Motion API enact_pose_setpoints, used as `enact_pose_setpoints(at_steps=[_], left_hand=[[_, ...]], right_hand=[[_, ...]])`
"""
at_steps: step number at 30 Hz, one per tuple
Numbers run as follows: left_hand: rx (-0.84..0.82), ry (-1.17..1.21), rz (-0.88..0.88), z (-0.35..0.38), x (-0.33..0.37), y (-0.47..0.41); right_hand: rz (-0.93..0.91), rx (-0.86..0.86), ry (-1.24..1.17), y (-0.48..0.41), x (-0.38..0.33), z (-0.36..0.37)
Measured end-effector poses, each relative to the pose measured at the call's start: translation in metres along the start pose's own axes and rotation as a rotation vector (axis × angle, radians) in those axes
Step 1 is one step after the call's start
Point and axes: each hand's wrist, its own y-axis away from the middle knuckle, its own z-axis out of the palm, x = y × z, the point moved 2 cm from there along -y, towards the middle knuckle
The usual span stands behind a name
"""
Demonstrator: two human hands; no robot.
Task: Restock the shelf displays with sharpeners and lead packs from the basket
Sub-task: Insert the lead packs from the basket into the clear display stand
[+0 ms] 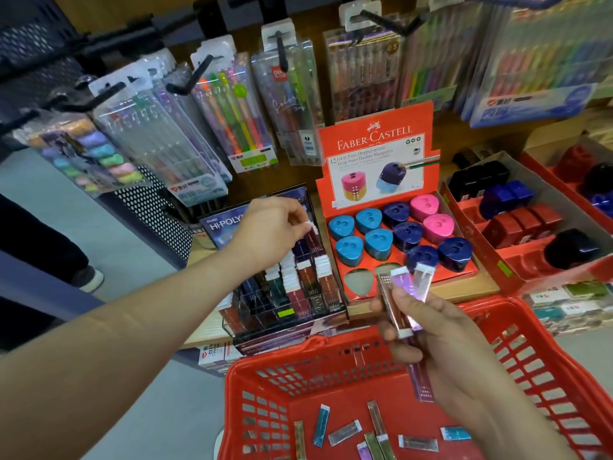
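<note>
Red plastic mesh basket (517,330), near: slim lead packs (418,443) loose on its floor. Triangular blue, navy, pink sharpeners (378,242) upright in red tray, far right.

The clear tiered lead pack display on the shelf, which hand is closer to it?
Left. The left hand is over the clear tiered lead pack display; the right hand is off to its right, above the red plastic basket.

Hanging pen packs (247,104) on pegs

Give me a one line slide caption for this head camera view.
Left hand slots a lead pack into the display rack while right hand holds more above the red basket.
</note>
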Motion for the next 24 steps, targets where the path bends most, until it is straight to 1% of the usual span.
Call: enact_pose_setpoints(at_steps=[4,8,12,14,16,17,18,19,20,21,22,24], left_hand=[[0.008,-0.065,0.057,0.005,0.003,-0.001],[-0.012,-0.141,0.084,0.013,0.007,-0.002],[-0.064,-0.275,0.116,0.017,0.009,-0.003],[-0.064,-0.274,0.110,0.013,0.012,-0.003],[-0.056,-0.128,0.067,0.003,0.025,-0.002],[-0.100,0.003,0.026,-0.004,0.033,0.001],[-0.196,0.164,-0.025,-0.009,0.043,0.005],[-0.332,0.319,-0.078,-0.014,0.053,0.011],[-0.465,0.407,-0.102,-0.016,0.062,0.018],[-0.557,0.439,-0.092,-0.017,0.069,0.025],[-0.604,0.458,-0.073,-0.018,0.074,0.031],[-0.611,0.507,-0.067,-0.018,0.077,0.038]], right_hand=[[0.044,0.010,0.003,0.001,-0.002,-0.003],[0.011,-0.034,0.066,0.001,-0.002,-0.003],[-0.010,-0.065,0.061,0.002,-0.002,-0.002],[-0.022,-0.073,0.067,0.002,-0.002,-0.001],[-0.042,-0.077,0.094,0.003,-0.003,0.000],[-0.054,-0.075,0.108,0.003,-0.004,0.001],[-0.068,-0.067,0.119,0.003,-0.004,0.001],[-0.085,-0.057,0.128,0.002,-0.004,0.002],[-0.103,-0.046,0.136,0.002,-0.005,0.003],[-0.117,-0.037,0.144,0.002,-0.005,0.004],[-0.126,-0.031,0.152,0.002,-0.005,0.005],[-0.120,-0.019,0.161,0.003,-0.006,0.006]])
